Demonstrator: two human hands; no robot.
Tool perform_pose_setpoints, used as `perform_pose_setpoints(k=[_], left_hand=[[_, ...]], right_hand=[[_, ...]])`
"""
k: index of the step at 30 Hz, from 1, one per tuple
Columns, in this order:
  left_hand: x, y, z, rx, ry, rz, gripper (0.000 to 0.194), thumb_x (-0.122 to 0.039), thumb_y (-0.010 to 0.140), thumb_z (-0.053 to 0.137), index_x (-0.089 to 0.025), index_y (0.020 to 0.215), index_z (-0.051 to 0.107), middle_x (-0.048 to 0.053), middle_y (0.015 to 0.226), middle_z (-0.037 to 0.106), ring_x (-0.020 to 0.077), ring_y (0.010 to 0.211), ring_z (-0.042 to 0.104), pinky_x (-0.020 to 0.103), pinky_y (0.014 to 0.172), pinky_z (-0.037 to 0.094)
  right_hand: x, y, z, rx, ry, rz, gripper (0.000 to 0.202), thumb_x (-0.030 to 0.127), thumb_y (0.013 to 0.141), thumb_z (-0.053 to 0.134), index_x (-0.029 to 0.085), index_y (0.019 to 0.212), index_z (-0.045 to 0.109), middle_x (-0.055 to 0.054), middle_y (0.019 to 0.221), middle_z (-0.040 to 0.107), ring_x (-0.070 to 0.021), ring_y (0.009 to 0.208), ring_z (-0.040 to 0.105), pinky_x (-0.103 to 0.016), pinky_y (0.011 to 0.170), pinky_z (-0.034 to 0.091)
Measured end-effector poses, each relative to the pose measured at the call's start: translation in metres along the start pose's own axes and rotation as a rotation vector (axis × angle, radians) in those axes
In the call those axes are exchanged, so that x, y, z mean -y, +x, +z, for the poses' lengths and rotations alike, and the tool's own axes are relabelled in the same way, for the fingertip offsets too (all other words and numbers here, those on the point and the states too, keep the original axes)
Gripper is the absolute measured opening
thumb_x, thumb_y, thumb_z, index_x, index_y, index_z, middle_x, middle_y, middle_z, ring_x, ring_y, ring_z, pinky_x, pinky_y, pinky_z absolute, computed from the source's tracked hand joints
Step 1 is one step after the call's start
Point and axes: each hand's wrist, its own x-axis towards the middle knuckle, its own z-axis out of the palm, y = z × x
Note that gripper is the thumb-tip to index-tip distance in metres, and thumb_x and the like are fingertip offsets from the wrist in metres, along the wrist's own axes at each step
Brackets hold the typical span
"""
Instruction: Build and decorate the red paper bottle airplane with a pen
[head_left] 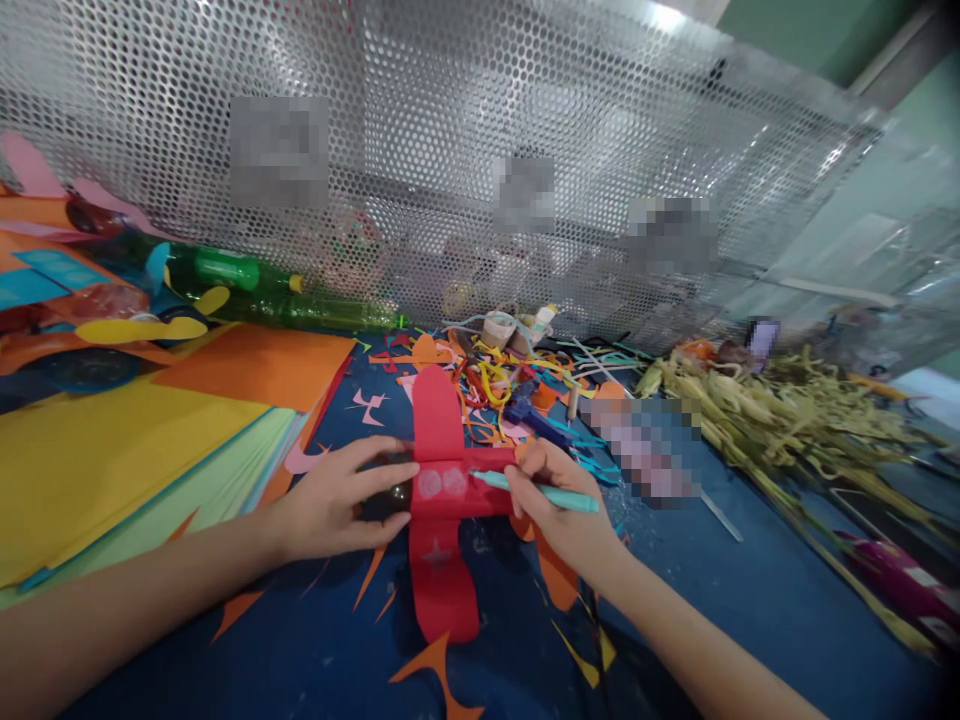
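Right fingers (520, 492) hold turquoise marker (568, 498), tip left, axis crosswise.

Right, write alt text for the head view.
A right hand holds a turquoise marker at a red winged craft model while the left hand grips its dark end. Coloured sheets, green bottles and paper scraps lie on the blue table.

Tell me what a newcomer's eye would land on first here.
Most likely the bright red craft with paper wings at the centre, held by the left hand while the right hand holds a turquoise pen to it. Next might come the large yellow paper at the left and the straw-coloured stalks at the right.
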Motion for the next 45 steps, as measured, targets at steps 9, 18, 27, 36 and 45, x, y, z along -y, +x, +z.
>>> perform_pose_setpoints(k=[9,18,27,36,45], left_hand=[[-0.0018,0.0000,-0.0012,-0.009,0.004,-0.012,0.039,-0.023,0.080,0.060,-0.024,0.118,0.053,0.011,0.115,0.058,0.0212,0.102,0.062,0.031,0.078,0.056],[-0.0029,0.0029,-0.0024,-0.007,-0.017,-0.005,0.038,-0.023,0.081,0.060,-0.023,0.118,0.052,0.012,0.117,0.058,0.0209,0.104,0.062,0.032,0.080,0.056],[-0.0033,0.0034,-0.0018,-0.010,-0.008,-0.010,0.034,-0.024,0.079,0.061,-0.020,0.112,0.056,0.012,0.113,0.060,0.0215,0.102,0.063,0.032,0.079,0.057],[-0.0027,0.0014,-0.0015,-0.002,0.003,0.005,0.033,-0.023,0.081,0.059,-0.018,0.114,0.054,0.014,0.115,0.057,0.0216,0.104,0.061,0.032,0.081,0.056],[-0.0015,0.0010,-0.0012,0.013,0.020,-0.010,0.037,-0.024,0.082,0.059,-0.023,0.118,0.050,0.012,0.115,0.056,0.0215,0.103,0.062,0.032,0.078,0.056]], right_hand=[[-0.0009,0.0001,-0.0007,-0.011,0.000,0.013,0.029,0.034,0.085,0.055,0.023,0.065,0.037,0.006,0.050,0.043,-0.0108,0.043,0.041,-0.025,0.045,0.031],[0.0058,0.0025,0.0001,-0.062,-0.040,-0.024,0.030,0.031,0.084,0.054,0.023,0.063,0.034,0.007,0.048,0.039,-0.0105,0.044,0.040,-0.025,0.047,0.031],[0.0010,0.0021,-0.0022,-0.079,-0.020,-0.062,0.031,0.030,0.085,0.053,0.023,0.063,0.032,0.007,0.050,0.039,-0.0100,0.044,0.039,-0.025,0.047,0.031],[0.0000,0.0008,-0.0008,-0.013,-0.026,0.011,0.028,0.031,0.085,0.055,0.023,0.065,0.037,0.006,0.050,0.042,-0.0109,0.044,0.041,-0.025,0.046,0.031],[0.0065,0.0023,-0.0033,-0.062,-0.044,-0.057,0.029,0.024,0.082,0.052,0.023,0.062,0.031,0.007,0.052,0.036,-0.0092,0.044,0.035,-0.025,0.045,0.027]])
